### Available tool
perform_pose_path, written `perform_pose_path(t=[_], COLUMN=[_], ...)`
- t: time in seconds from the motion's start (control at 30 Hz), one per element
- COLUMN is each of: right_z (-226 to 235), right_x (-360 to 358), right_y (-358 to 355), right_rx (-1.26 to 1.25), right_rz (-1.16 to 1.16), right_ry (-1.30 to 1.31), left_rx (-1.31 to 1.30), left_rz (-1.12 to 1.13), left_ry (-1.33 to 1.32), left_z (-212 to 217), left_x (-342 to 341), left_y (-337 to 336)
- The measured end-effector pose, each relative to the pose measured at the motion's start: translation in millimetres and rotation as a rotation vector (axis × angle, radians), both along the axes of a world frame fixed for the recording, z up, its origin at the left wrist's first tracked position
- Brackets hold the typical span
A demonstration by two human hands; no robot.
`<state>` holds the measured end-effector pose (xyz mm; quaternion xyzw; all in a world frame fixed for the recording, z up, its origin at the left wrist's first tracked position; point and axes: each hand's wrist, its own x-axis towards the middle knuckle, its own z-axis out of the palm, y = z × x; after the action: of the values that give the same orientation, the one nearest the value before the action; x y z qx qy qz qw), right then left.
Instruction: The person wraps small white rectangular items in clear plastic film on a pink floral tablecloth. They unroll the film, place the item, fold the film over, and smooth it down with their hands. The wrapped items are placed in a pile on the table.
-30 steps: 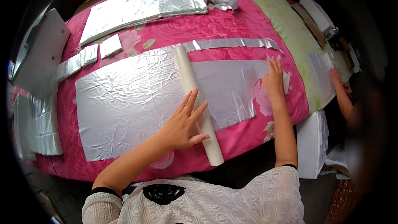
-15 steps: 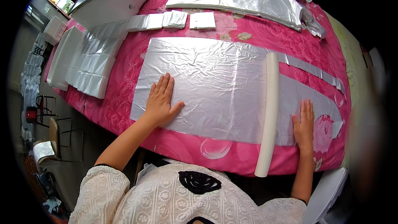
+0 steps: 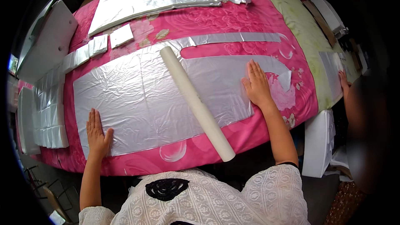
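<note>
Head view shows both hands flat and released on the silver sheet [image 3: 137, 100]: left hand [image 3: 98, 135] at its near-left corner, right hand [image 3: 258, 85] near its right end. White roll [image 3: 196, 102] lies diagonally between them on the pink worktop [image 3: 233, 21].

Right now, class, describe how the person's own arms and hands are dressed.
Both forearms are bare. The left hand and right hand wear no gloves, and no rings or watch can be made out. A white lace top with short, dark-edged sleeves covers the upper arms, with a black lace patch at the chest.
</note>
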<state>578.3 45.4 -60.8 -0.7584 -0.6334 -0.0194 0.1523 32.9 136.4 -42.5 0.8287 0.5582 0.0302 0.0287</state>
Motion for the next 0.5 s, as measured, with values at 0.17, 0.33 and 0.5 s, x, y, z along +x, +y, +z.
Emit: perform_pose_path(t=[0.17,0.33,0.5], right_z=[0.0,20.4,50.0], right_x=[96.1,138.1,129.8], right_y=[-26.8,-55.1,-66.6], right_rx=[-0.037,-0.265,-0.132], right_rz=[-0.405,-0.840,-0.770], right_ry=[-0.029,-0.405,-0.498], left_rx=[-0.009,-0.012,0.029], left_rz=[-0.013,-0.049,-0.095], left_ry=[0.000,0.020,-0.020], left_z=[2.1,-1.1,1.2], left_x=[-1.0,-4.3,-2.3], left_y=[0.5,5.0,5.0])
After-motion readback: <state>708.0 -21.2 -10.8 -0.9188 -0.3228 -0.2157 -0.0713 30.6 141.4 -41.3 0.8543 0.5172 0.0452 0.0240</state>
